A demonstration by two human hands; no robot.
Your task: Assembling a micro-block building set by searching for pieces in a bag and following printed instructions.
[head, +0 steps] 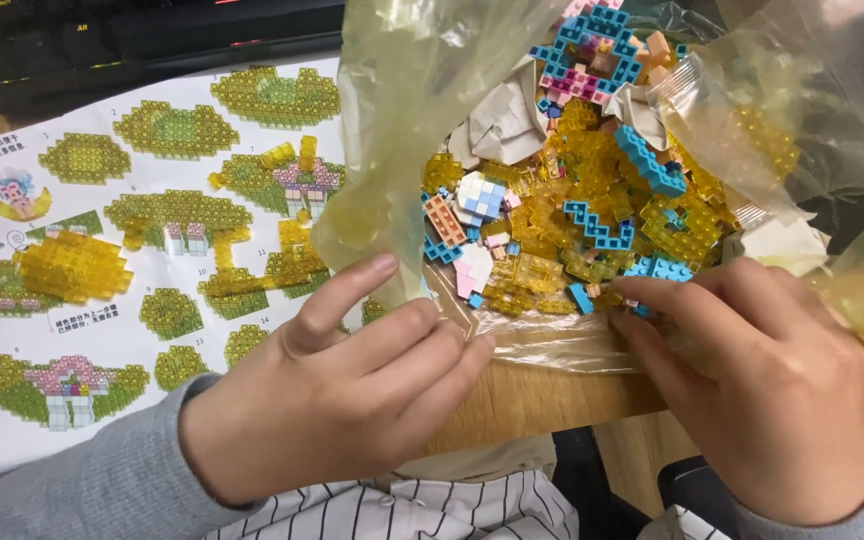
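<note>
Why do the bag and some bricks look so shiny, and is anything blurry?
Head view: soft, even light with faint shadows; pale glare streaks on the crinkled bag, which veils what lies behind it; clear yellow bricks glint. The left hand, right hand and instruction sheet are fairly sharp; the dark keyboard at the top is dim and softer.

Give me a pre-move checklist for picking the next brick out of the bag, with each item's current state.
1. Plastic bag held open: ok, the left hand is pinching its edge.
2. Loose bricks in view: ok, yellow, blue and pink pieces lie exposed.
3. Right hand at the pile: ok, its fingers touch the near edge.
4. Brick already gripped: cannot tell, the fingertips are hidden among the pieces.
5. Instruction sheet visible: ok, flat to the left.
6. Yellow assembled section safe: ok, it rests on the sheet, apart from both hands.
</note>
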